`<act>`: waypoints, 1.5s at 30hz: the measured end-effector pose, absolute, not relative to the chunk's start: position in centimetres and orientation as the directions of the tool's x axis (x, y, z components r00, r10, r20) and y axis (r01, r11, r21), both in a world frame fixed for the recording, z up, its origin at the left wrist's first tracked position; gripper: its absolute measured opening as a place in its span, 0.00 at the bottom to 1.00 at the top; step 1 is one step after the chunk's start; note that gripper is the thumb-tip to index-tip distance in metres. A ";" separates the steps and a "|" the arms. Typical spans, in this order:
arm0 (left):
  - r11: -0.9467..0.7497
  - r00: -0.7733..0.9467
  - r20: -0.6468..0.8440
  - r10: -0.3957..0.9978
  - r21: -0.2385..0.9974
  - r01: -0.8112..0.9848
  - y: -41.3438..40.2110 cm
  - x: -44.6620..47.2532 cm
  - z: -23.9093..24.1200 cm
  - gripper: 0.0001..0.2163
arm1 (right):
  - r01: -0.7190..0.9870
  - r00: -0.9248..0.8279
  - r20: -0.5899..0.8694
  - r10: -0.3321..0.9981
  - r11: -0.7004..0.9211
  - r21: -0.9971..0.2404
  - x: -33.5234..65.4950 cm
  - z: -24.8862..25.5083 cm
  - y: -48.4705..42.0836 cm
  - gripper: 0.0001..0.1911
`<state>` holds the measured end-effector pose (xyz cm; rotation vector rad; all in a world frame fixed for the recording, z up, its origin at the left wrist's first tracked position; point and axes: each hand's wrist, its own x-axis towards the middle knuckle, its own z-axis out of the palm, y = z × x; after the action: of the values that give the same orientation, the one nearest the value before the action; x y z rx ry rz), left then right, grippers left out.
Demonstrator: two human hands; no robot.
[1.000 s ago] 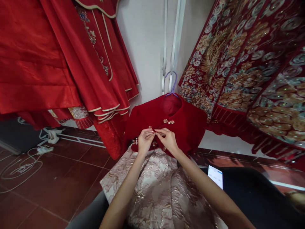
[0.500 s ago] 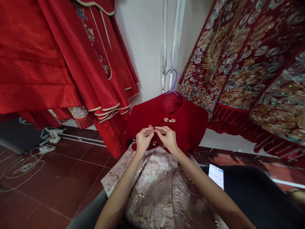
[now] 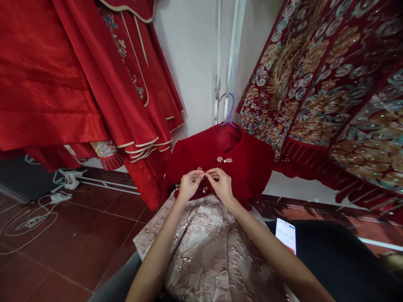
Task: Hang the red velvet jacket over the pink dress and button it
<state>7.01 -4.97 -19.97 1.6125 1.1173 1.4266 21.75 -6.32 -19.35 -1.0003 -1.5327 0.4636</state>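
Observation:
A dark red velvet jacket (image 3: 252, 167) hangs on a purple hanger (image 3: 231, 113) in front of me. At its front opening my left hand (image 3: 190, 184) and my right hand (image 3: 220, 184) meet, fingertips pinched together on a small ornate button fastening (image 3: 203, 175), which the fingers partly cover. Above them, near the collar, a pearl-and-gold fastening (image 3: 224, 160) joins the two front edges. Another jewelled fastening (image 3: 205, 190) shows just below my fingers. Pale pink-gold brocade cloth (image 3: 204, 251) spreads under my forearms.
Red gowns (image 3: 126, 84) hang at the left, and a heavily embroidered red garment (image 3: 330, 84) hangs at the right. A lit phone (image 3: 286, 235) rests on dark cloth by my right forearm. White cables (image 3: 37, 222) lie on the tiled floor (image 3: 78, 251).
Both hands keep pinching at the same fastening, with only slight finger movement. The view has shifted very slightly.

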 end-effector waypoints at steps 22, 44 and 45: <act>-0.278 -0.392 0.465 0.794 0.850 0.447 -11.2 12.6 -26.1 0.07 | 0.329 -0.105 0.136 0.985 0.164 -0.930 29.2 -23.2 -8.6 0.15; -0.202 -0.302 0.250 0.920 0.962 0.182 -11.5 10.8 -27.2 0.05 | 0.314 -0.309 0.131 0.942 0.231 -0.921 27.5 -23.6 -8.6 0.13; -0.199 -0.287 0.251 0.924 0.960 0.198 -11.5 10.8 -27.1 0.05 | 0.289 -0.321 0.139 0.937 0.236 -0.928 27.6 -23.1 -8.8 0.14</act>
<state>10.81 -11.54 -27.12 1.3440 1.4538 1.5396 27.57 -8.82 -23.11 -1.1362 -1.7644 1.0983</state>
